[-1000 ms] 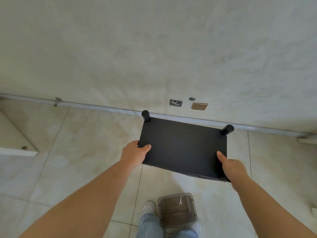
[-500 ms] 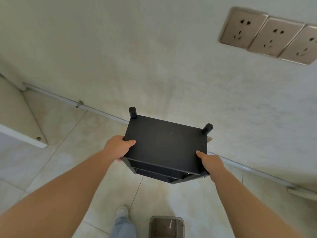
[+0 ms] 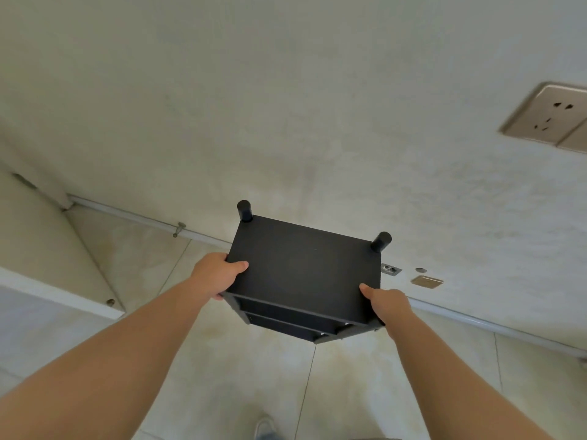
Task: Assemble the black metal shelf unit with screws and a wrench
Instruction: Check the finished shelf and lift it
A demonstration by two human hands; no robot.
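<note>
Head view: the black shelf unit [image 3: 305, 274] is held in the air above the tiled floor [image 3: 222, 376], in front of the pale wall [image 3: 286, 106]. The left hand [image 3: 216, 274] grips the unit's left edge, thumb lying on the top panel and fingers wrapped underneath. The right hand [image 3: 389, 304] grips the near right corner in the same manner, thumb on top. The two hands are well apart, one at each side of the unit. Two round black posts [image 3: 244, 211] project from the far corners of the panel. Lower shelf tiers show beneath the near edge; their number cannot be stated with certainty, as the top panel hides most of them. A wall socket plate [image 3: 549, 117] sits at upper right. Small floor fittings [image 3: 427, 282] lie near the skirting [image 3: 476, 322], just right of the unit. A white cabinet edge [image 3: 57, 300] stands at left. A shoe [image 3: 265, 428] shows at the bottom edge
</note>
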